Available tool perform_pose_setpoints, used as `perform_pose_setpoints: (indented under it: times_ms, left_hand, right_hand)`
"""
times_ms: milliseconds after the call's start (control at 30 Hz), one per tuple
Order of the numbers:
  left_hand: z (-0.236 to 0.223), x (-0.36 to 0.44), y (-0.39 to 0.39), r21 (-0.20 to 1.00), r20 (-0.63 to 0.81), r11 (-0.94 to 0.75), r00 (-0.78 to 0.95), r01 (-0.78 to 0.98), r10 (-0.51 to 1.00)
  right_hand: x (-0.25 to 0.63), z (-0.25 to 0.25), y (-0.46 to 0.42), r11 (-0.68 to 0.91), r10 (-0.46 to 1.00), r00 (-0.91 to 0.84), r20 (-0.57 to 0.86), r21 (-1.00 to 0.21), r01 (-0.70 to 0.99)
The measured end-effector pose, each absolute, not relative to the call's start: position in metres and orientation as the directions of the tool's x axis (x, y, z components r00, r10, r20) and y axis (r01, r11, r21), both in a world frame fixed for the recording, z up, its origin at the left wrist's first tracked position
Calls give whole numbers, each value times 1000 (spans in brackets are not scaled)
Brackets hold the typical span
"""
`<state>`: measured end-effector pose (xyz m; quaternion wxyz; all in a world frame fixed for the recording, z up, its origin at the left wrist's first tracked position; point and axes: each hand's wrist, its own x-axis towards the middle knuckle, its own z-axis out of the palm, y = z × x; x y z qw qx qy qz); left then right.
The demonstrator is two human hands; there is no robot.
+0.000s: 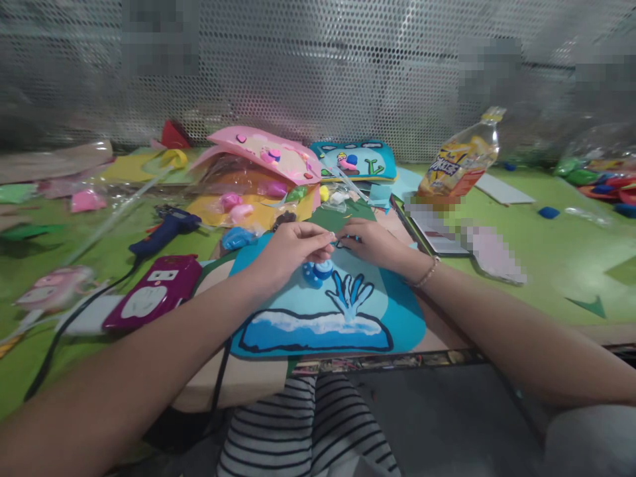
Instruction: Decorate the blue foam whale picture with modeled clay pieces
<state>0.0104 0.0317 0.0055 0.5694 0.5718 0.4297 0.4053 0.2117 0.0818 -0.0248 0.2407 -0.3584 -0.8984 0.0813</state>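
My left hand (297, 250) and my right hand (370, 244) meet above a blue sheet (410, 324) with rounded corners. Thumb and fingers of the left are pinched together, and a tiny pale bit shows at their tips. The right is also closed in a pinch, its fingertips close to the left's; small blue specks show at its fingers. What either one holds is too small to name. Just below the left fingers sits a rounded blue clay figure (318, 270), partly covered by them. A painted blue-and-white splash (352, 295) and a water band (313, 331) outlined in black decorate the sheet.
On the left lie a blue glue gun (166, 232) with a black cord and a magenta case (154, 291). Behind are a pink decorated sheet (278, 156), a teal decorated piece (358, 162) and several clay lumps (238, 205). A plastic bottle (462, 159) stands back right.
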Motion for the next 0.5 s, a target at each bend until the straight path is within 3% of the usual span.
perform_pose_setpoints:
  times_ms: [367, 500]
  left_hand:
    - [4, 11, 34, 971, 71, -117, 217, 207, 974]
    - [0, 10, 36, 939, 95, -174, 263, 297, 960]
  right_hand:
    - [210, -29, 83, 742, 668, -626, 401, -299, 600]
    - [209, -30, 83, 730, 682, -623, 384, -301, 613]
